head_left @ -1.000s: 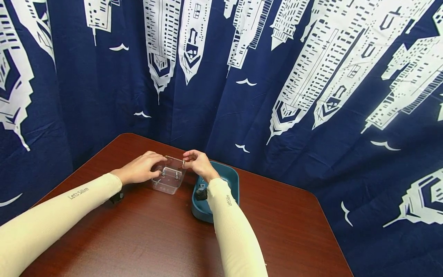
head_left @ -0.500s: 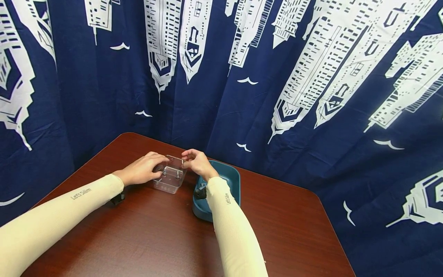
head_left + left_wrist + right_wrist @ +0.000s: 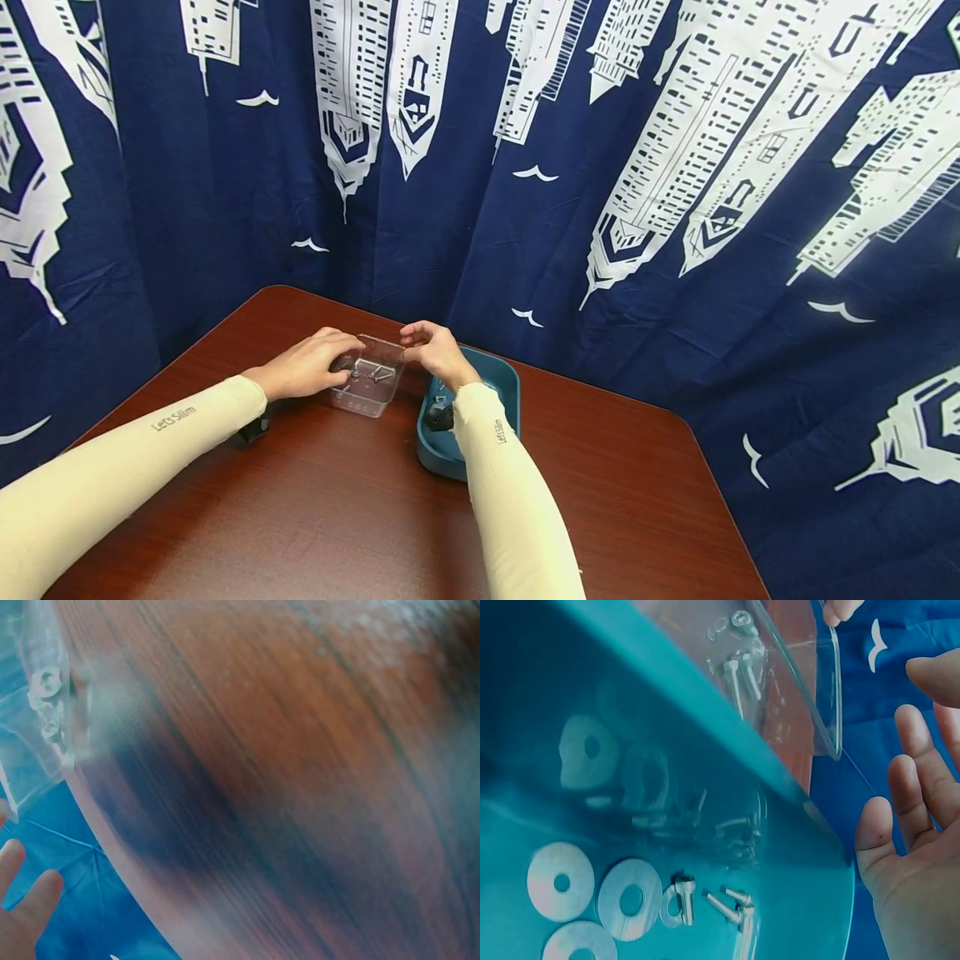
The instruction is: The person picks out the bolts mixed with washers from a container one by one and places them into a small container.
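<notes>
A clear plastic box (image 3: pixel 369 407) stands on the table with several socket-head bolts (image 3: pixel 733 675) in it. My left hand (image 3: pixel 311 364) is at its left side, thumb and fingers spread about the corner. In the right wrist view, left fingertips (image 3: pixel 841 610) touch the box's rim. My right hand (image 3: pixel 438 354) hovers by the box's far right corner, its fingers apart and nothing between them. Right beside the box is a blue tray (image 3: pixel 510 387), partly under my right forearm. Several large flat washers (image 3: pixel 561 881) and a few bolts (image 3: pixel 685 900) lie in it.
A reddish-brown wooden table (image 3: pixel 322 500) carries both containers. Behind it hangs a dark blue curtain (image 3: pixel 450 250) printed with white buildings. Black wrist devices show beneath the left wrist and over the tray.
The bolt that my right fingertips pinched over the box is out of them, and the bolts in the box lie differently. My right hand has shifted slightly right. My left hand has stayed put.
</notes>
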{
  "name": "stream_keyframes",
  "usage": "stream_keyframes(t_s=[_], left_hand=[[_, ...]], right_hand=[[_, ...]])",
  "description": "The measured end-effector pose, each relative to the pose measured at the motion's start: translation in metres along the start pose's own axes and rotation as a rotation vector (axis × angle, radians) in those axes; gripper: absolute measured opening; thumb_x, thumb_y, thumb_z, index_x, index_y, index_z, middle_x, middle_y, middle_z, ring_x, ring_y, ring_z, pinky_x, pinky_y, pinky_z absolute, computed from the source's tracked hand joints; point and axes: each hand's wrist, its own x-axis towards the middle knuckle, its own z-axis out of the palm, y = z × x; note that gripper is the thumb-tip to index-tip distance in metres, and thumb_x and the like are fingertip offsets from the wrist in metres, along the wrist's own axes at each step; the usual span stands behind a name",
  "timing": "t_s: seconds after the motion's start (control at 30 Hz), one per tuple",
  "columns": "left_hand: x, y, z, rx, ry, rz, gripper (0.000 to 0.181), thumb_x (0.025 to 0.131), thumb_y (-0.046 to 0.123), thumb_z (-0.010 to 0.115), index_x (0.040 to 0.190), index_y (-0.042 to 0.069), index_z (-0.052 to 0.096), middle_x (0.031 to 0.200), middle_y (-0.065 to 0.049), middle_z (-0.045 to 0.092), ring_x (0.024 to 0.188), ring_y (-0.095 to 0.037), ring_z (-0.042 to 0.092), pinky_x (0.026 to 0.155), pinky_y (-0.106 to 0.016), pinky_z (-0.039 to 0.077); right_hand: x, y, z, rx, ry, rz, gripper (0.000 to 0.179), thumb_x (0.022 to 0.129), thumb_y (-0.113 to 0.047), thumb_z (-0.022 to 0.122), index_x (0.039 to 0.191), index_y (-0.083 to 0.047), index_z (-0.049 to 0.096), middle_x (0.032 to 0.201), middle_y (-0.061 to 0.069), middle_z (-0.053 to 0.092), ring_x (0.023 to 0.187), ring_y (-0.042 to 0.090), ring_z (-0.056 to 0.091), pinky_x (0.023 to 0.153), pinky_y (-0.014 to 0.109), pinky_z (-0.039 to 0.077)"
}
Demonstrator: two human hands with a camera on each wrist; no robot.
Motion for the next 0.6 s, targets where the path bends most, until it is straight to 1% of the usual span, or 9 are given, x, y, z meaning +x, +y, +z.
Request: stream_keyframes(t_s=[0.07,0.13,0.23,0.33,0.47,0.53,0.6], left_hand=[[0.000,0.000,-0.001,0.006,0.000,0.006,0.049,0.088,0.016,0.073,0.135,0.007,0.061,0.135,-0.010,0.062,0.130,-0.031,0.045,0.108,-0.054,0.041],[0.000,0.001,-0.001,0.014,-0.001,0.009,0.049,0.088,0.016,0.072,0.135,0.007,0.061,0.135,-0.010,0.062,0.130,-0.031,0.046,0.108,-0.054,0.042],[0.000,0.002,-0.002,0.018,-0.006,-0.001,0.048,0.088,0.016,0.072,0.135,0.008,0.061,0.135,-0.010,0.062,0.130,-0.031,0.046,0.108,-0.054,0.042],[0.000,0.003,-0.003,0.023,-0.003,0.001,0.048,0.089,0.015,0.070,0.135,0.007,0.061,0.135,-0.011,0.062,0.131,-0.032,0.045,0.107,-0.055,0.042],[0.003,0.005,-0.003,0.030,0.009,0.019,0.049,0.089,0.015,0.069,0.136,0.006,0.060,0.135,-0.012,0.061,0.131,-0.033,0.045,0.107,-0.056,0.042],[0.005,0.007,-0.003,0.030,0.010,0.027,0.049,0.089,0.015,0.069,0.136,0.006,0.060,0.135,-0.012,0.061,0.132,-0.033,0.046,0.108,-0.055,0.041],[0.007,0.009,-0.002,0.024,0.007,0.031,0.049,0.089,0.015,0.068,0.136,0.006,0.060,0.136,-0.012,0.061,0.132,-0.033,0.045,0.108,-0.055,0.041]], right_hand=[[-0.002,-0.001,-0.003,-0.006,0.001,0.001,0.039,0.079,0.006,0.070,0.117,0.001,0.065,0.119,0.025,0.065,0.089,0.013,0.062,0.088,0.039,0.055],[-0.003,0.000,-0.006,-0.009,0.001,0.000,0.038,0.080,0.006,0.069,0.118,0.001,0.064,0.120,0.026,0.065,0.089,0.014,0.062,0.088,0.039,0.054],[-0.006,0.002,-0.011,-0.015,0.006,0.003,0.037,0.080,0.006,0.069,0.116,-0.001,0.065,0.118,0.023,0.066,0.089,0.014,0.061,0.086,0.035,0.054],[-0.008,0.004,-0.016,-0.020,0.017,0.005,0.035,0.081,0.005,0.069,0.115,-0.004,0.066,0.115,0.020,0.067,0.089,0.014,0.061,0.082,0.030,0.054],[-0.011,0.006,-0.022,-0.015,0.028,-0.004,0.037,0.080,0.006,0.069,0.116,0.000,0.065,0.117,0.023,0.066,0.090,0.015,0.062,0.081,0.026,0.054],[-0.012,0.007,-0.024,-0.011,0.029,-0.010,0.039,0.080,0.007,0.068,0.119,0.005,0.064,0.118,0.026,0.066,0.091,0.016,0.063,0.081,0.026,0.055],[-0.013,0.008,-0.027,-0.018,0.036,-0.013,0.039,0.079,0.007,0.068,0.119,0.005,0.064,0.116,0.025,0.067,0.092,0.016,0.064,0.083,0.027,0.055]])
